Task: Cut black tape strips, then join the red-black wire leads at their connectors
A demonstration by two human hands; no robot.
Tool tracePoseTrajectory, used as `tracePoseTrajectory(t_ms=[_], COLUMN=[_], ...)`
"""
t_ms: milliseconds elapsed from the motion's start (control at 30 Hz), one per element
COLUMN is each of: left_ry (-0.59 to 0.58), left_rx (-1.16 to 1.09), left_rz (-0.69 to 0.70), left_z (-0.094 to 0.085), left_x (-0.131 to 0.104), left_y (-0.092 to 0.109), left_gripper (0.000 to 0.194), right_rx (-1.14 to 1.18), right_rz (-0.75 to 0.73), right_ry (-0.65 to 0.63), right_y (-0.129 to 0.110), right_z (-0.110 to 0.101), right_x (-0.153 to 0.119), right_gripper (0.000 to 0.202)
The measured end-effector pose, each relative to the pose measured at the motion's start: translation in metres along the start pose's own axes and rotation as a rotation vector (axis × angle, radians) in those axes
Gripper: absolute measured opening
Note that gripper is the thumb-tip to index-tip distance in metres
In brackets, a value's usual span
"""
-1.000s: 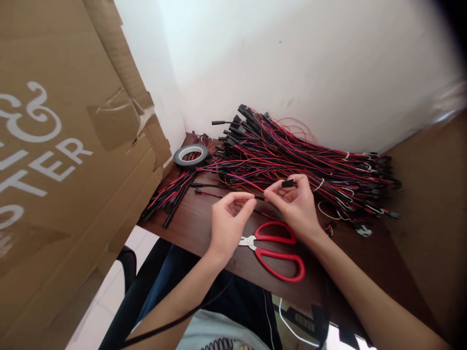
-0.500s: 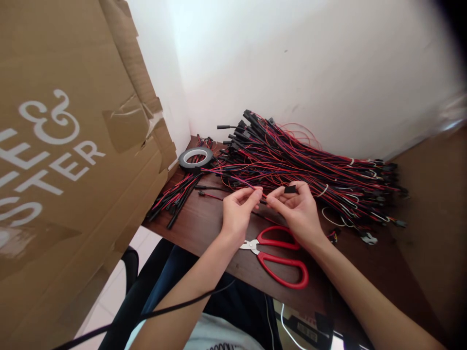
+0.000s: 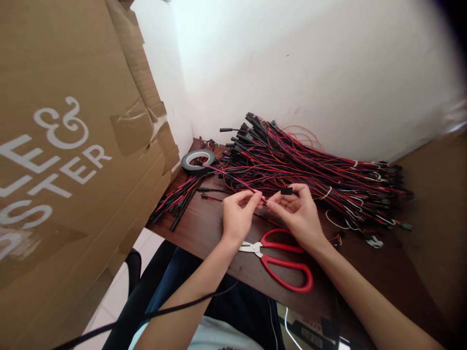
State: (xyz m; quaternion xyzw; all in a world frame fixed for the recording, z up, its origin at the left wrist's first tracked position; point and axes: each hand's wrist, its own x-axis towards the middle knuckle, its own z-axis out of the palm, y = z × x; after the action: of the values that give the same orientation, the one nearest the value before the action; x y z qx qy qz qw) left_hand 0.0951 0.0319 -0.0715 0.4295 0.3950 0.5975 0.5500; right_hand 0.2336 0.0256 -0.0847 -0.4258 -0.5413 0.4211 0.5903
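Observation:
Thumb and forefinger of my left hand (image 3: 239,216) are pinched on a thin red and purple wire (image 3: 235,180). Close beside it, my right hand (image 3: 301,211) pinches the same wire, leaving a short stretch between the fingertips. A small black strip (image 3: 286,191), which looks like tape, sticks to a raised finger of the right hand. Below the hands lie red-handled scissors (image 3: 257,248), their blade tips hidden by my left forearm. Behind the hands rests a big pile of red and black wire harnesses (image 3: 292,158) with black connectors.
A roll of black tape (image 3: 187,168) lies at the table's back left, by a smaller bunch of wires (image 3: 178,199). On the left a large cardboard box (image 3: 91,194) rises beside the table (image 3: 204,238). A white wall (image 3: 310,73) stands behind, and brown cardboard (image 3: 438,194) flanks the right.
The whole view has shifted slightly, with objects a little farther right and lower. Both hands keep their pinch on the wire, and the black strip is tilted a bit differently.

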Motion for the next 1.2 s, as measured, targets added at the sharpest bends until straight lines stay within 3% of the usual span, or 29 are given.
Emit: tracePoseTrajectory(t_ms=[233, 500, 833, 1200], left_ry=[-0.009, -0.011, -0.026, -0.044], left_rx=[-0.06, -0.081, -0.053, -0.035], left_rz=[-0.03, -0.029, -0.011, -0.042], left_z=[0.002, 0.0, 0.0, 0.001], left_x=[-0.005, -0.005, -0.004, -0.005], left_y=[-0.001, -0.003, -0.005, -0.005], left_gripper=[0.022, 0.021, 0.022, 0.027], right_rx=[0.001, -0.06, -0.034, -0.189], right_rz=[0.067, 0.029, 0.147, 0.142], right_ry=[-0.045, 0.036, -0.052, -0.168], right_y=[-0.007, -0.011, -0.017, -0.029], right_z=[0.0, -0.002, -0.012, -0.017], right_x=[0.0, 0.006, 0.01, 0.012], right_gripper=[0.042, 0.027, 0.024, 0.02])
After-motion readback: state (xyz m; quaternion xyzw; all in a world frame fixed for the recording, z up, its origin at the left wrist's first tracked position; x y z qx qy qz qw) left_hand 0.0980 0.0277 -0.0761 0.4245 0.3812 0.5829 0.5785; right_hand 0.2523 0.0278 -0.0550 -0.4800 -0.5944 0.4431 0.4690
